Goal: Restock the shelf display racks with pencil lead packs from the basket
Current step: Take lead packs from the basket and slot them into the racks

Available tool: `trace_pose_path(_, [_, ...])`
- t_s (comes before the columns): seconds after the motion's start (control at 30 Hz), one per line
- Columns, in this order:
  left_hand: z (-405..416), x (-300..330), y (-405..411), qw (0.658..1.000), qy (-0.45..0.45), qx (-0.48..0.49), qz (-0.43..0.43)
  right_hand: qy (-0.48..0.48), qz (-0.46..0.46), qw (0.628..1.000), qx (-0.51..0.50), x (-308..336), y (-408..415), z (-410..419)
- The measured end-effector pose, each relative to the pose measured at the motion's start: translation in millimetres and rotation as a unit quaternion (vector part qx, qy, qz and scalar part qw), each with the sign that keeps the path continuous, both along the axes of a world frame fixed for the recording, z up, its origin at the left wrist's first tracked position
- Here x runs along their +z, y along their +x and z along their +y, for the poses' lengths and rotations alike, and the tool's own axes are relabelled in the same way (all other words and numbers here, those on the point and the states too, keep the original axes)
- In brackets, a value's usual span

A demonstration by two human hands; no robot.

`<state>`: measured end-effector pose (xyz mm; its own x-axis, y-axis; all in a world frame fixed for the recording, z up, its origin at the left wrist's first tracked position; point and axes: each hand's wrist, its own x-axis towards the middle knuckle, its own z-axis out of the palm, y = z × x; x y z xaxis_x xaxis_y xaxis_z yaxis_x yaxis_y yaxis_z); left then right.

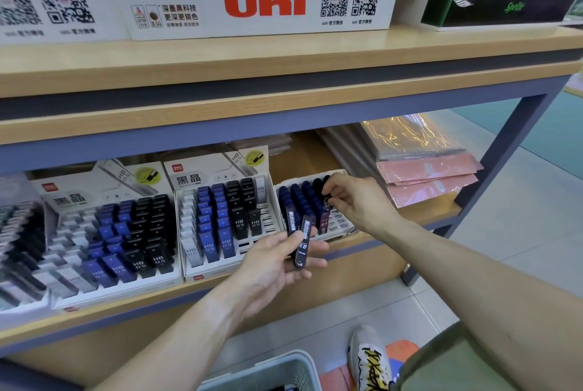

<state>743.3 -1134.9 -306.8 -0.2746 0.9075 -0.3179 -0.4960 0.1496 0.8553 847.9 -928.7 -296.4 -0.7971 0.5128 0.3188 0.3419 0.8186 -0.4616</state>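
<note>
— While the left hand (277, 259) is gripping two dark lead packs (299, 237) in front of the shelf (362, 247), what is the right hand (353, 201) doing?
— It is pinching a dark pack (326, 201) at the right-hand rack (342, 223). The basket (268, 371) is sitting on the floor below.

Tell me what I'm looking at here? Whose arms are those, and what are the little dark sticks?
A person wears a camera on their head, so you see their own two arms from above. They are filling a shop shelf. The left hand holds two slim dark packs of pencil lead. The right hand reaches into the rightmost white rack, its fingers curled around something small and dark. Two more racks beside it hold blue, black and grey packs. At the bottom is the rim of a grey basket.
</note>
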Motion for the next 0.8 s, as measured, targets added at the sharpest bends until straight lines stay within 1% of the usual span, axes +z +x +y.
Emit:
trace_pose_path(0.2, [-2, 2, 1, 1.0, 0.003, -0.007, -0.01, 0.044, 0.006, 0.998, -0.041, -8, -5, 2])
trace_pose_path(0.47, [-4, 5, 1, 0.998, 0.015, 0.002, -0.054, -0.006, 0.008, 0.995, -0.1, -6, -1, -7])
trace_pose_path(0.6, [-5, 7, 0, 0.998, 0.014, 0.011, -0.062, -0.009, 0.043, 0.991, -0.123, 8, 4, -12])
trace_pose_path(0.63, [-5, 8, 0, 0.998, 0.014, 0.013, -0.062, -0.013, 0.057, 0.992, -0.109, 15, 5, -16])
trace_pose_path(0.7, [-6, 8, -1, 0.998, 0.01, 0.015, -0.06, -0.043, 0.072, 0.996, -0.027, 31, 7, -26])
trace_pose_path(0.73, [-6, 8, -2, 0.998, 0.009, 0.016, -0.06, -0.046, 0.06, 0.996, 0.037, 38, 10, -33])
trace_pose_path(0.8, [-5, 9, -1, 0.998, 0.012, 0.015, -0.06, -0.003, 0.002, 0.989, 0.148, 44, 15, -44])
